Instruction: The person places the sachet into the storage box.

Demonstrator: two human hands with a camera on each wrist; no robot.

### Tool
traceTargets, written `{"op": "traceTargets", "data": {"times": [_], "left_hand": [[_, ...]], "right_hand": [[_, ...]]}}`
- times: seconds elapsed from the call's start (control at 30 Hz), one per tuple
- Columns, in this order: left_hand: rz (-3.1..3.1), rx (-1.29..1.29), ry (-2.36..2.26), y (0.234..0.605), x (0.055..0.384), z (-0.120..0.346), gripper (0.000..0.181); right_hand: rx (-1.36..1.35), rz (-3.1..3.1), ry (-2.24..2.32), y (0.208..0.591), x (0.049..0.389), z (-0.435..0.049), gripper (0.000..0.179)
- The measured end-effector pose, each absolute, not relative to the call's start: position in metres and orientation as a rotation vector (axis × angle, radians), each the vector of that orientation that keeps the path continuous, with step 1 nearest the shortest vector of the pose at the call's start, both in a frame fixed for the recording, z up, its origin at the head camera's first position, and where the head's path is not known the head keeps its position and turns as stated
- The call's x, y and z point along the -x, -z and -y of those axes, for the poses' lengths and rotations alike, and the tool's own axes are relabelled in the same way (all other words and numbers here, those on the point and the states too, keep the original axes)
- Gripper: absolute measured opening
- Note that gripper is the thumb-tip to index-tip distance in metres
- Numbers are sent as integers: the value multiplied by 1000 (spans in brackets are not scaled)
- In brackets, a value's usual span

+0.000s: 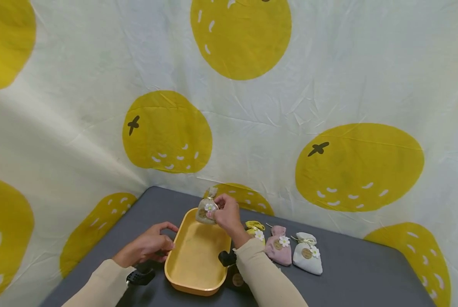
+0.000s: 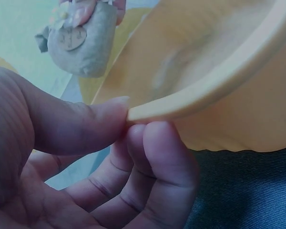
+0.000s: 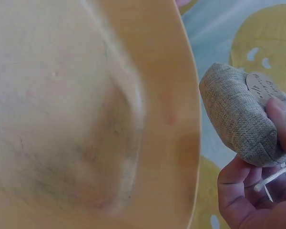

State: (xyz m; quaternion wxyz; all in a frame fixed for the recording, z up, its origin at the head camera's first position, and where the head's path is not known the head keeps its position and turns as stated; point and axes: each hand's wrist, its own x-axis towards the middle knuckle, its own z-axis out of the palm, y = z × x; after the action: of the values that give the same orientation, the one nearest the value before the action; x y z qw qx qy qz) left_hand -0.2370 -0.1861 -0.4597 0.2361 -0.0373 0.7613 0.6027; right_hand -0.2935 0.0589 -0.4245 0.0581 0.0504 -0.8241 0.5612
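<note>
My right hand [image 1: 228,213] grips a small beige drawstring pouch [image 1: 203,212] with a white flower and a round tag. It holds the pouch above the far end of a yellow-orange tray [image 1: 170,273]. In the right wrist view the pouch [image 3: 238,114] appears beside the tray wall [image 3: 174,143], thumb near its tag. At the tray's left rim is my left hand [image 1: 152,244]; the left wrist view shows its thumb and fingertips pinching the rim [image 2: 181,102]. No pouch is visible inside the tray.
Right of the tray lie a yellow pouch [image 1: 255,226], a pink pouch [image 1: 278,251] and a white pouch [image 1: 307,260]. A dark item with a round tag [image 1: 237,280] is partly hidden by my right forearm. Fabric with yellow fruit print hangs behind the dark grey table [image 1: 352,273].
</note>
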Motion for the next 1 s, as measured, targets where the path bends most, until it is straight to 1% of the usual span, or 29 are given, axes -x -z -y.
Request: {"op": "traceTargets", "data": {"times": [0.27,0.43,1.0], "left_hand": [[-2106,93,-1672,462,238,185,55],[-2127,109,-1677,461,240,186,55],[-2097,144,-1683,464,239,182,53]], "right_hand": [[-113,2547,-1621,433,302,-51,35],[-141,2569,-1602,433,305,-45,37],[-121,2679,-1509,449,308,-34,39]]}}
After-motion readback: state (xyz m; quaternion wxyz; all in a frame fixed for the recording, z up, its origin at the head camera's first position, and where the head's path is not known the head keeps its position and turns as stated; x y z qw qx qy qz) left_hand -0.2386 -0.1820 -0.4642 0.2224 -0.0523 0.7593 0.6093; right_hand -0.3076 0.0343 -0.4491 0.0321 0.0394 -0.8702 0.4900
